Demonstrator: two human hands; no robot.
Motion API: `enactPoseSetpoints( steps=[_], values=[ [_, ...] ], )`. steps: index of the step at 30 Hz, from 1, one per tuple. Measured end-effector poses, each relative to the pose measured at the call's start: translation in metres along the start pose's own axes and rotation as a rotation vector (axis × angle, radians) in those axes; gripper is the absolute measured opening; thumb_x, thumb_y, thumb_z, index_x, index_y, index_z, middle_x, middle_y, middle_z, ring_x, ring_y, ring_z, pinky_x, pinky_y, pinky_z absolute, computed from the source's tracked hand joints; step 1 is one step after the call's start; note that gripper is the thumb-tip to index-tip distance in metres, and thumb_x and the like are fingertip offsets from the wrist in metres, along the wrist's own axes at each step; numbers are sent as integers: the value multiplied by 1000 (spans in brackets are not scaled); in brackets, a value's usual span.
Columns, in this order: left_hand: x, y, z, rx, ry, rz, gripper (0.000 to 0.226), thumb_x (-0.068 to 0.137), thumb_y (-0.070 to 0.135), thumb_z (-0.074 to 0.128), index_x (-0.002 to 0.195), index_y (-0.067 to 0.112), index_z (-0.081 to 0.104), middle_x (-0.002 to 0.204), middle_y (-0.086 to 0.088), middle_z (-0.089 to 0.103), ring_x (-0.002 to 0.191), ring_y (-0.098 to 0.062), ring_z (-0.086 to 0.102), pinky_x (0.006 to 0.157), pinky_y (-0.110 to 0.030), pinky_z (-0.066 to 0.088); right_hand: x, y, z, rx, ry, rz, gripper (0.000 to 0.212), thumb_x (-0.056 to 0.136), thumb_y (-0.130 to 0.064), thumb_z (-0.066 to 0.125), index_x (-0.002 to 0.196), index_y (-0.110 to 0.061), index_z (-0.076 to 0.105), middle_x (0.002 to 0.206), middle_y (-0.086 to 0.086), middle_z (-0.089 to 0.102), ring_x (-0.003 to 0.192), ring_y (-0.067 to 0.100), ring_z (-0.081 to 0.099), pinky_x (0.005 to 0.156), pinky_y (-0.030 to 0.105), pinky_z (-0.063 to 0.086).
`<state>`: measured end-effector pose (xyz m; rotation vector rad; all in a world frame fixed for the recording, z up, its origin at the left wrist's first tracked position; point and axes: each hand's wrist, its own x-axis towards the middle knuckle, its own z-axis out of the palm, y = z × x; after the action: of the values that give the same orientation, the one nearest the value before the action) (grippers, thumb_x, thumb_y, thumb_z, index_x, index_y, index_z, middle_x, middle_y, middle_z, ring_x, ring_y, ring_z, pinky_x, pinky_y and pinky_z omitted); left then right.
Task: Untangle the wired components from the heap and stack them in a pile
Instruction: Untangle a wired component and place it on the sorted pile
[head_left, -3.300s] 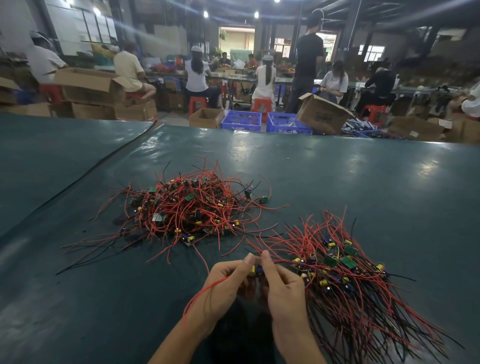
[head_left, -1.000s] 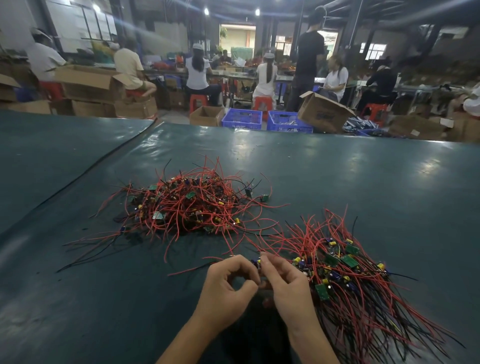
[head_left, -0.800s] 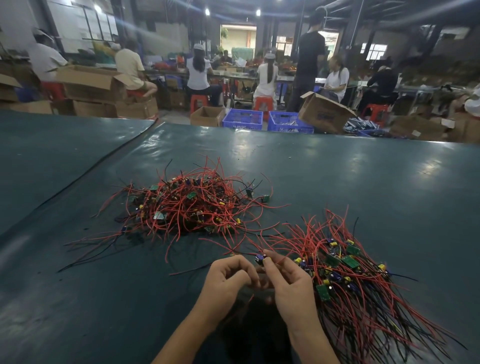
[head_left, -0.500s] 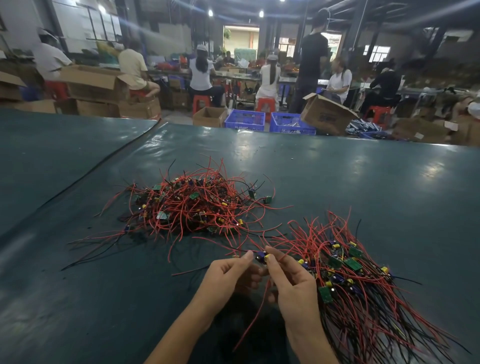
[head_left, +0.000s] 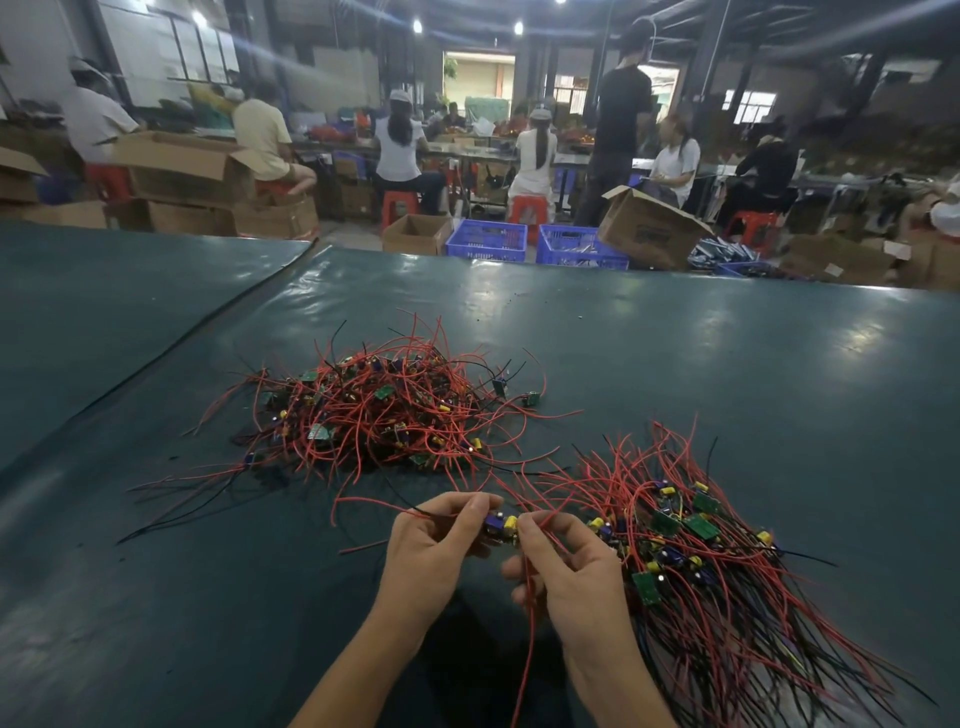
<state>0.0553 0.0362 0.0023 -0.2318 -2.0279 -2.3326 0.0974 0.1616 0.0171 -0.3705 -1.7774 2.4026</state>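
Workshop table (head_left: 727, 364), dark green cover. I log: tangled heap (head_left: 384, 415) at centre; sorted pile (head_left: 701, 545) at right. Left hand (head_left: 431, 551) and right hand (head_left: 576, 566) both pinch one wired component (head_left: 501, 526), held between them just beside the pile.

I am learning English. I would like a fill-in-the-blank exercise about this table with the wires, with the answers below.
1. The tangled heap lies to the ____ of the sorted pile.
2. Most wires in both are ____; fewer are black.
3. The left hand and the right hand pinch one wired component, which shows a bluish part and a ____ part.
4. Beyond the table stand two ____ plastic crates.
Answers: left; red; yellow; blue.
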Motion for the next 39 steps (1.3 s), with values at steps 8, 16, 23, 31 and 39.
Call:
enactPoseSetpoints(
  steps=[8, 16, 23, 31, 39],
  values=[
    [1, 2, -2, -123, 9, -75, 29, 74, 42, 66, 89, 20, 79, 83, -7, 74, 74, -17, 68, 69, -24, 56, 2, -6, -3, 78, -50, 107, 6, 86, -12, 65, 88, -6, 62, 57, 9, 64, 37, 12, 48, 34, 20, 36],
    [-1, 2, 0, -100, -152, -160, 40, 65, 50, 80, 80, 13, 78, 75, -9, 71, 72, -19, 65, 70, -28, 53, 0, -10, -7, 265, -189, 255, 26, 77, -23, 63, 94, -6, 72, 65, 8, 64, 47, 11, 52, 37, 19, 34],
    [2, 2, -7, -179, -143, -107, 32, 70, 37, 79, 87, 10, 77, 77, -9, 71, 69, -15, 63, 67, -22, 52, -2, -10, -6, 404, -260, 223, 28, 77, -8, 62, 101, -9, 77, 89, 7, 72, 52, 8, 55, 37, 19, 35],
    [-3, 2, -1, -108, -219, -79, 20, 76, 33, 74, 88, 16, 77, 75, -5, 70, 70, -12, 64, 66, -20, 51, 0, -3, 5, 173, 4, 47, 23, 68, -17, 71, 86, -5, 79, 77, 18, 71, 65, 24, 62, 58, 31, 51],
    [-3, 4, 1, -71, -224, -43, 16, 76, 30, 75, 88, 19, 77, 75, -7, 73, 72, -14, 69, 68, -19, 52, 0, -3, 6, 199, 107, 9, 13, 68, -17, 73, 74, -6, 79, 84, 23, 73, 80, 35, 69, 88, 52, 53]
  ],
)
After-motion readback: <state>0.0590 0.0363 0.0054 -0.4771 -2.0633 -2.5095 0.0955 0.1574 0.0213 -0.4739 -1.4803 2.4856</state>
